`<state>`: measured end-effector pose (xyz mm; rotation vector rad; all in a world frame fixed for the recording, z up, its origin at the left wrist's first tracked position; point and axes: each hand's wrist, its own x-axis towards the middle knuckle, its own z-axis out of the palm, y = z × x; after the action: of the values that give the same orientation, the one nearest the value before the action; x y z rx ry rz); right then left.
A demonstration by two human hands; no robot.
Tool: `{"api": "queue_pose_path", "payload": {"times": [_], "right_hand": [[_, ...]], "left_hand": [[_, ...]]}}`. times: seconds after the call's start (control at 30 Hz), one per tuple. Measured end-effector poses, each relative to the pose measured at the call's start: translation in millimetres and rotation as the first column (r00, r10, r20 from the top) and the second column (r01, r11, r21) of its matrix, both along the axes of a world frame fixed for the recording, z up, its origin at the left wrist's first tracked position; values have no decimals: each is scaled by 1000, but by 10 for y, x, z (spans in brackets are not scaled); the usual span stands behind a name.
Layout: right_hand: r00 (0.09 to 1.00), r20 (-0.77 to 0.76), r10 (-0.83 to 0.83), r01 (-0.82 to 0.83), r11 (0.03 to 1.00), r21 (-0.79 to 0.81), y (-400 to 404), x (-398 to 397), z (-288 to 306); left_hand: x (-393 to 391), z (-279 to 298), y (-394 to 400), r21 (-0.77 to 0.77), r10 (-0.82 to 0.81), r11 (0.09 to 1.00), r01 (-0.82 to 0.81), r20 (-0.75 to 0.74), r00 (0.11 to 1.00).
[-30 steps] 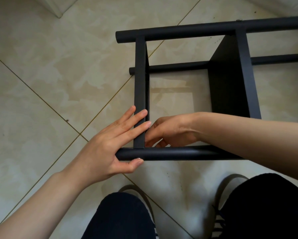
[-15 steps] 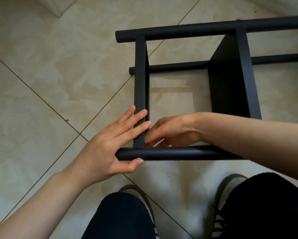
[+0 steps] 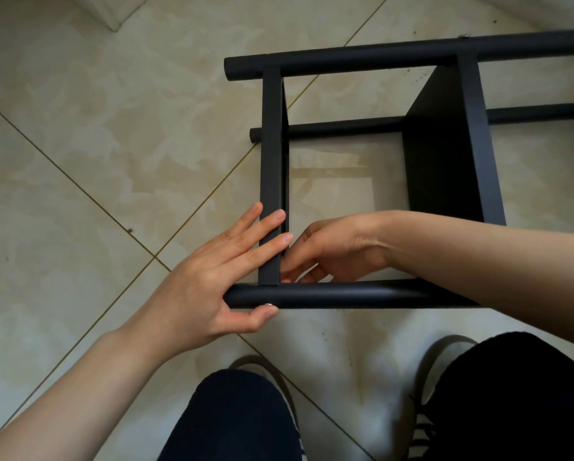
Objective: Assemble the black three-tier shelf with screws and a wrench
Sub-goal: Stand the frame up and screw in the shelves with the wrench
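The black shelf [image 3: 445,168] lies on its side on the tiled floor, round poles running left to right and flat boards standing between them. My left hand [image 3: 212,277] lies with straight fingers across the left board's edge [image 3: 272,161], its thumb under the near pole [image 3: 345,296] beside a silver screw head [image 3: 269,305]. My right hand [image 3: 325,251] reaches in from the right behind the near pole, fingers curled at the corner where board meets pole. What those fingers touch or hold is hidden.
Beige floor tiles [image 3: 112,128] with gold grout lines spread to the left and beyond. My knees in dark trousers [image 3: 239,417] and striped shoes [image 3: 422,427] sit just below the near pole. A white baseboard corner [image 3: 109,15] shows at top left.
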<state>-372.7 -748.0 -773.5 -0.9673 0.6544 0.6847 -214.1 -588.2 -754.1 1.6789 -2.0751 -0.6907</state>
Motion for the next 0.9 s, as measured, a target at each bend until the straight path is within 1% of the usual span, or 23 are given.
{"api": "queue_pose_path", "payload": {"times": [0.1,0.27,0.47,0.67,0.77,0.9], "right_hand": [[1000,-14,6,-6,1000,1,-10,-16,-2],[999,14,-36,36,999,-27,71,17,-32],[1000,1,-24,24,999,41,6,10,-6],[999,3,-44,44,998,-33,81,31,-29],[1000,7,-21,22,998,-63,71,24,-20],[1000,10,-20,20,1000,-5,15,4,-3]], "left_hand": [[-1,-1,4,-2,-2,1000,3,7,1000],[3,-8,4,-6,-6,1000,6,-2,1000],[1,-1,3,-7,-4,1000,4,1,1000],[-3,5,2,-3,-3,1000,3,-4,1000],[-7,13,-2,-3,-2,1000,2,-4,1000],[-7,14,-3,-3,0,1000,0,-12,1000]]}}
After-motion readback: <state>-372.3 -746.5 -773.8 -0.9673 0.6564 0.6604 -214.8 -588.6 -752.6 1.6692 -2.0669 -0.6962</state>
